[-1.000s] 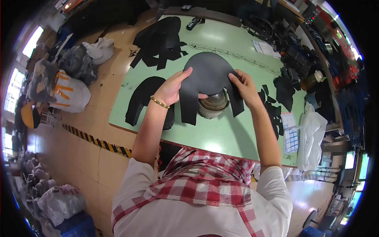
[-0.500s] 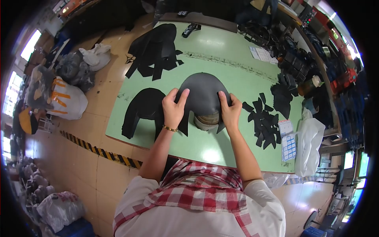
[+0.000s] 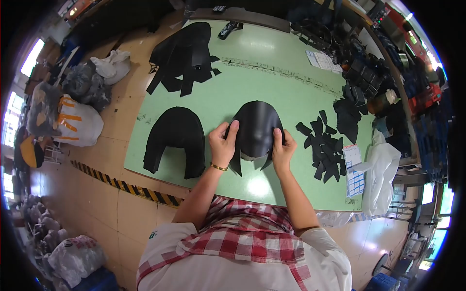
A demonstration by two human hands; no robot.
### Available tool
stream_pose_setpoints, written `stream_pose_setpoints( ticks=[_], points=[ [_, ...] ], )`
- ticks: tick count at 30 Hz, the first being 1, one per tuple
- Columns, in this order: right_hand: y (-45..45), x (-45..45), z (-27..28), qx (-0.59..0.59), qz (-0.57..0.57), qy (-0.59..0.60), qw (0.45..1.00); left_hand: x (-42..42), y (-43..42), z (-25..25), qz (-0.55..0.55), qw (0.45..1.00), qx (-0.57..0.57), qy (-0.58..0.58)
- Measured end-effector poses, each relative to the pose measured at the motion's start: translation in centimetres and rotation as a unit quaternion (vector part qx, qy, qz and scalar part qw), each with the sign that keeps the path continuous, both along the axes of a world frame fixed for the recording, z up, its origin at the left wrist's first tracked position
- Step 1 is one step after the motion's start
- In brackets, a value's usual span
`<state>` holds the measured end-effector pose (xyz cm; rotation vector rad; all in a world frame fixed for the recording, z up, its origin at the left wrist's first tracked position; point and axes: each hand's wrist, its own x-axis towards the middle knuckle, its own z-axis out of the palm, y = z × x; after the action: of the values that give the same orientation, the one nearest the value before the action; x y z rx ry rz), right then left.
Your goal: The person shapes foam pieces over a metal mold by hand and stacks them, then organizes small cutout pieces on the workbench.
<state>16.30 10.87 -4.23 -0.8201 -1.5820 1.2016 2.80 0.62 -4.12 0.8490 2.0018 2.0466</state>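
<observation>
The black sheet (image 3: 258,127) lies between my left fingers (image 3: 218,131) and my right fingers (image 3: 290,139), gripped at both side edges: each thumb presses on the upper face, while the other fingers go round the outer edge, partly hidden.

Should one side be drawn harder than the other, the sheet could turn askew over the rounded support (image 3: 253,158), of which only a pale sliver shows between my two grips, under the near edge; whether the two touch I cannot tell. A slackened pinch could let the bend spring flat, for the material looks stiff, and too heavy a thumb could crease it. A wide outward swing of my left fingers might knock the black stack (image 3: 179,127) beside them out of line.

The sheet is smooth, with a broad sheen down its middle, domed beyond my fingers and ending nearer me in two pointed legs. The black stack is duller, arch-shaped and thick-edged. Right of my right fingers lie the scraps (image 3: 326,154), small, flat and angular; far beyond my left fingers, a dark pile (image 3: 187,51) of larger pieces with strap-like ends. The desk (image 3: 262,80) beneath is pale green and glossy.
</observation>
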Motion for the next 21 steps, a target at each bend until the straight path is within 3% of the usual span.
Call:
stream_pose_setpoints(
  ticks=[14,17,20,21],
  points=[
    [-2.3,3.2,-2.8,-0.094,0.069,-0.007,0.993,2.4,-2.9,-0.9,-0.063,0.994,0.006,-0.088],
    [-2.5,4.7,-2.4,-0.107,0.1,-0.053,0.988,2.4,-4.0,-1.3,-0.07,0.995,-0.011,-0.069],
    [-3.0,5.6,-3.5,-0.163,0.115,0.005,0.98,2.2,-5.5,-0.6,-0.048,0.996,-0.012,-0.077],
    [-3.7,5.5,-2.2,-0.13,0.126,-0.01,0.983,1.8,-6.1,-0.2,-0.04,0.998,-0.008,-0.054]
  ],
)
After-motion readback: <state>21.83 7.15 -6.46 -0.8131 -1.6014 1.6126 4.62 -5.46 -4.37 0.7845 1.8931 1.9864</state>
